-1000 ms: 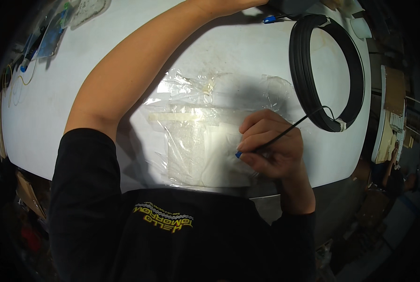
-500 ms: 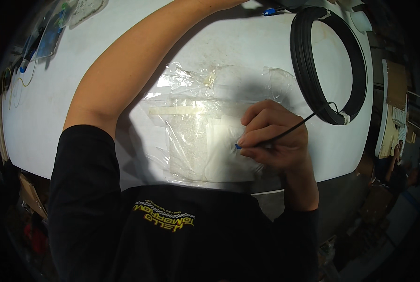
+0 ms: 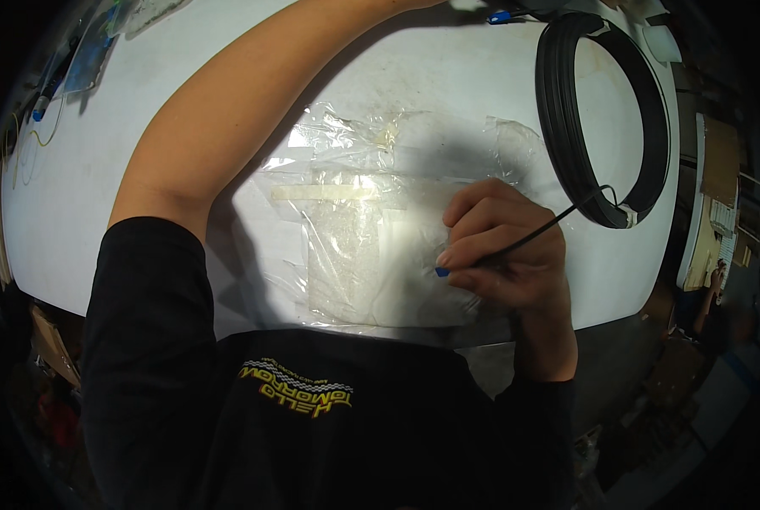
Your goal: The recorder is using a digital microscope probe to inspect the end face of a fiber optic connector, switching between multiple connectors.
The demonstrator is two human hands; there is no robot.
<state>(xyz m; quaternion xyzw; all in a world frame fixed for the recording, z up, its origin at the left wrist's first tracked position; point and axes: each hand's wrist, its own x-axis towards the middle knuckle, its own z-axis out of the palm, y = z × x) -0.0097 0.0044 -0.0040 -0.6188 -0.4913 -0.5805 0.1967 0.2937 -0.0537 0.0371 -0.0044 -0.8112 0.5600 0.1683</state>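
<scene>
My right hand (image 3: 512, 246) is closed in a pinch round the end of a thin black cable (image 3: 529, 240). A small blue tip (image 3: 442, 272) of that cable sticks out between thumb and fingers. The cable runs up to a large black coil (image 3: 558, 110), tied with pale bands, on the right of the table. My left arm (image 3: 235, 110) reaches across to the far edge, where only a sliver of my left hand (image 3: 427, 3) shows; its fingers are cut off by the top of the picture. Nearest to it is another blue connector (image 3: 501, 16) on a dark lead.
Clear plastic film with tape (image 3: 342, 246) lies on the white table (image 3: 65, 221) beneath my right hand. Plastic bags (image 3: 91, 64) and a thin yellow strand (image 3: 53, 127) are at the far left. A whitish round thing (image 3: 661, 44) sits behind the coil. Another person's arm (image 3: 710, 293) shows at the far right.
The view has shifted slightly, so the coil and my right hand appear a little further right. My right hand keeps its pinch on the cable end.
</scene>
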